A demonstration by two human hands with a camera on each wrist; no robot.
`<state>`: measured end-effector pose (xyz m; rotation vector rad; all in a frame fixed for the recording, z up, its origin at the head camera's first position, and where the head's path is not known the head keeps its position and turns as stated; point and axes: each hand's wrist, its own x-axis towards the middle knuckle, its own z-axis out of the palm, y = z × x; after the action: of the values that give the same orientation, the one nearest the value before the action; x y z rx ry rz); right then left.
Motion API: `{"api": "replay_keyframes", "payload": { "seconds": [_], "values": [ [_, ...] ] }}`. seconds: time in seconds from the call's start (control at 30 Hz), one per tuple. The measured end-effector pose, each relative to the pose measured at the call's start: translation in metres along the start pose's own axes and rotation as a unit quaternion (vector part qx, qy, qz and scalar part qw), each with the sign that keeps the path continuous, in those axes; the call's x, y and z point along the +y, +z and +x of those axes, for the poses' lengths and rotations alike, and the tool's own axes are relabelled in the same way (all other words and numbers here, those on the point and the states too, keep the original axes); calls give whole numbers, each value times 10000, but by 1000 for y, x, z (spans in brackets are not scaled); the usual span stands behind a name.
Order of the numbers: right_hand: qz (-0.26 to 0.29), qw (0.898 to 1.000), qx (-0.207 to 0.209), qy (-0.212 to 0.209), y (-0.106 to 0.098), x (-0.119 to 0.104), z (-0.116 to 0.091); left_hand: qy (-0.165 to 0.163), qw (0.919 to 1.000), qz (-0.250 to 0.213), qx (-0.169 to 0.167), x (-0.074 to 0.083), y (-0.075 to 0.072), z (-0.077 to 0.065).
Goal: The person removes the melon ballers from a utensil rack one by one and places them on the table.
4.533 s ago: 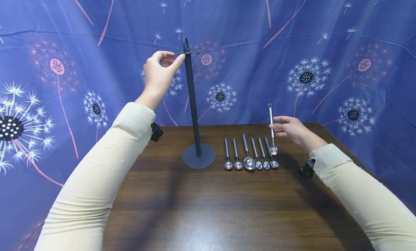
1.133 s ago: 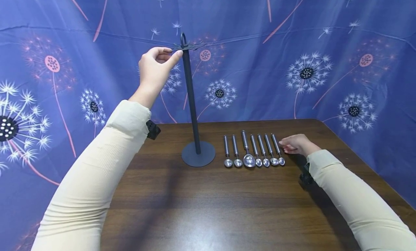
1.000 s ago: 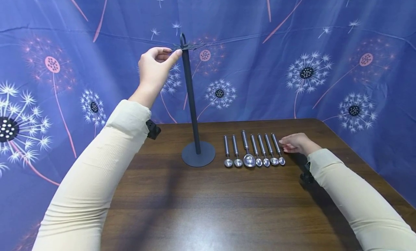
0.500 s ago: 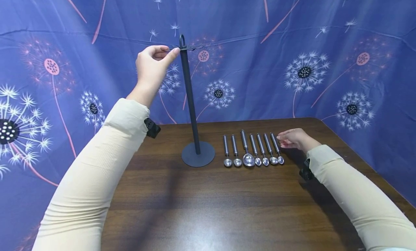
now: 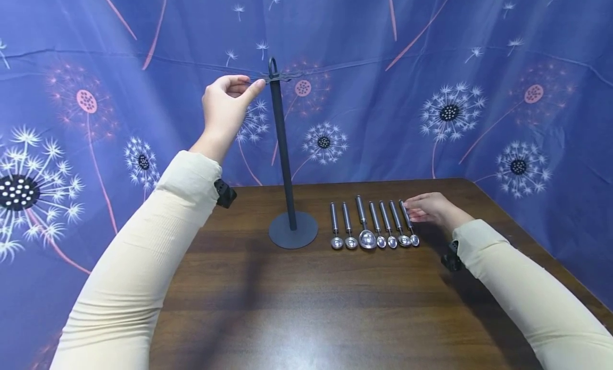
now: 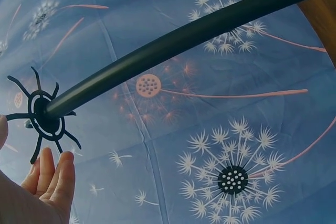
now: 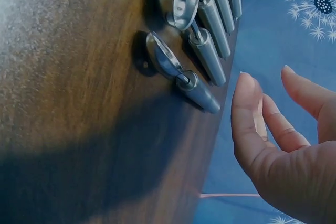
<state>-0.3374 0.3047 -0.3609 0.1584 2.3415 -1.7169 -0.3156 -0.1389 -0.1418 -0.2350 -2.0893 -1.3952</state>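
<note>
A black utensil stand (image 5: 283, 162) rises from a round base. Around its top is a ring of hooks (image 6: 37, 103). My left hand (image 5: 225, 106) holds this ring, its thumb and fingertips against the hooks' ends. Several steel spoons and ladles lie in a row to the stand's right, handles pointing away, the broadest being a ladle (image 5: 367, 239) in the row's middle. At the right end rests a spoon (image 7: 198, 92). My right hand (image 5: 436, 210) is beside its handle; in the right wrist view its thumb and fingers are apart with nothing between them.
The brown wooden table (image 5: 306, 290) has its far edge just behind the handles. A blue cloth (image 5: 373, 104) with dandelion prints hangs behind it. Shadows of both arms fall on the tabletop.
The spoon my right hand held upright seconds ago now lies at the row's right end, released. Since then that hand has shifted slightly left. The hook ring has turned under my left hand.
</note>
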Motion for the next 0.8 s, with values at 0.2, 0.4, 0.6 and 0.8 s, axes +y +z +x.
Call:
{"api": "replay_keyframes", "payload": {
  "seconds": [0.2, 0.4, 0.6, 0.8],
  "values": [
    [162, 9998, 19, -109, -3, 4, -3, -33, 9999, 74, -64, -5, -2, -4],
    [479, 9982, 57, -369, -9, 0, -9, 86, 9993, 226, -278, -17, -4, -9],
    [283, 9960, 308, -792, -7, -11, -16, 372, 9969, 402, -566, -39, -4, -16],
    [-493, 9891, 652, -1225, 9, -22, -23, 403, 9925, 488, -1046, -59, -2, -28]
  ]
}}
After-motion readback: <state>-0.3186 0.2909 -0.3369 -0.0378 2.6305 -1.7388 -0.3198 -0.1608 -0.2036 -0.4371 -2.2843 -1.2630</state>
